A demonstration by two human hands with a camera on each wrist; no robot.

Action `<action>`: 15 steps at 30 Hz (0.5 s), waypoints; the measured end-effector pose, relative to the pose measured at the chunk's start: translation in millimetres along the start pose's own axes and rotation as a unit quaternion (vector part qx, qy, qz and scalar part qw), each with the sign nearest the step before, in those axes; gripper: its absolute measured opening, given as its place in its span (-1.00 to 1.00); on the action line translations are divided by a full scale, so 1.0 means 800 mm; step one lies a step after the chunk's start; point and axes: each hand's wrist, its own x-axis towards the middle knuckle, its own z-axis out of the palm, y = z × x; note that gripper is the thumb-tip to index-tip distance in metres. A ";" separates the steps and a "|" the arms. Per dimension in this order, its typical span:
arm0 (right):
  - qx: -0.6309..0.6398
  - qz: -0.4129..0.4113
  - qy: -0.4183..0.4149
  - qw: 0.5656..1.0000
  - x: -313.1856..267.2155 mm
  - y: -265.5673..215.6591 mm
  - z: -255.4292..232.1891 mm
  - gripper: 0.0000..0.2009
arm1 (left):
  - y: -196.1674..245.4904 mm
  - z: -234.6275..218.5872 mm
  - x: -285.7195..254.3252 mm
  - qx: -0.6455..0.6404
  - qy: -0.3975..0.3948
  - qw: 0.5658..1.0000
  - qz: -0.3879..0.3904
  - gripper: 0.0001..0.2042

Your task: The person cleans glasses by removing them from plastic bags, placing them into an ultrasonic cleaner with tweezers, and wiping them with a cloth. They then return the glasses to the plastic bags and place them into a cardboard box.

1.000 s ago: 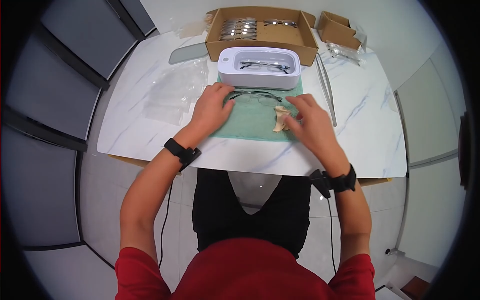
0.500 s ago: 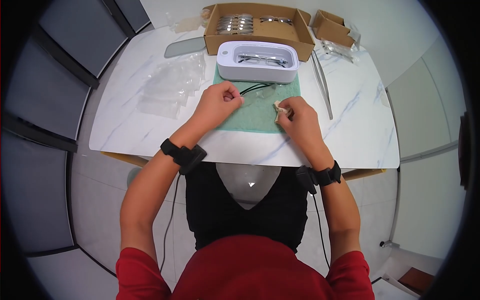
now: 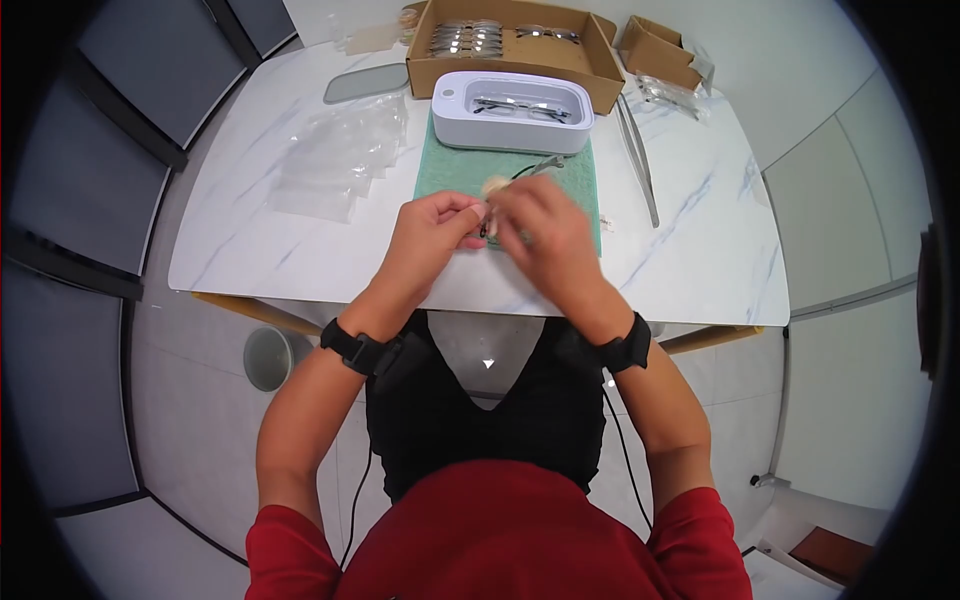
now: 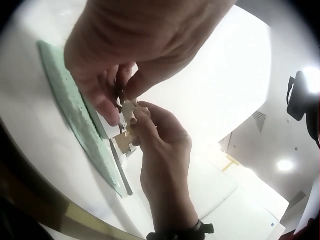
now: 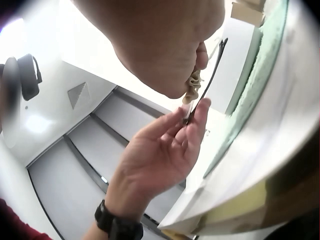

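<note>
Both hands meet over the green towel (image 3: 440,170) near the table's front. My left hand (image 3: 435,235) pinches one end of a pair of eyeglasses (image 3: 523,172); a dark temple (image 5: 215,70) slants up from its fingertips in the right wrist view. My right hand (image 3: 550,230) grips a crumpled beige cloth (image 5: 193,86) against the eyeglasses, close to the left fingertips. Most of the frame is hidden behind the fingers. Beyond the hands stands a lavender-white basin (image 3: 510,136), with another pair of eyeglasses (image 3: 520,106) lying in it.
Behind the basin, a cardboard box (image 3: 430,80) holds a row of eyeglasses. Clear plastic bags (image 3: 335,160) and a grey lid (image 3: 365,84) lie left. At right are long tweezers (image 3: 638,160), a small carton (image 3: 658,52) and bagged items (image 3: 672,95).
The left hand has lifted the eyeglasses off the towel and drawn them nearer. The right hand has picked up the beige cloth and brought it left to the eyeglasses.
</note>
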 end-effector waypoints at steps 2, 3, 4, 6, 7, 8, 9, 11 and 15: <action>0.007 -0.011 -0.005 1.000 0.002 0.000 -0.007 -0.72 | -0.002 0.003 -0.006 -0.004 -0.002 1.000 -0.004 -0.80; 0.011 -0.016 -0.008 1.000 0.001 0.002 -0.010 -0.72 | -0.004 0.004 -0.012 -0.006 -0.002 1.000 -0.007 -0.80; -0.009 0.024 0.023 0.999 0.004 0.012 -0.013 -0.73 | -0.005 0.004 -0.017 -0.017 -0.012 1.000 -0.008 -0.80; 0.012 0.043 0.041 0.998 0.002 0.015 -0.024 -0.74 | -0.003 0.003 -0.022 -0.036 -0.032 0.999 -0.005 -0.79; 0.021 0.051 0.051 0.997 0.005 0.017 -0.029 -0.74 | -0.003 0.003 -0.022 -0.036 -0.035 0.999 0.000 -0.79; 0.003 0.018 0.047 0.999 0.005 0.016 -0.033 -0.76 | -0.005 0.003 -0.025 -0.036 -0.039 0.999 0.002 -0.79; -0.002 0.036 0.049 0.998 0.006 0.021 -0.037 -0.76 | -0.008 0.004 -0.027 -0.037 -0.043 0.998 0.004 -0.79; -0.010 0.074 0.054 0.996 0.009 0.033 -0.044 -0.76 | -0.014 0.003 -0.029 -0.020 -0.053 0.998 0.018 -0.79; -0.016 -0.039 -0.007 0.999 0.013 0.028 -0.044 -0.79 | -0.023 0.002 -0.029 -0.010 -0.055 0.998 0.018 -0.80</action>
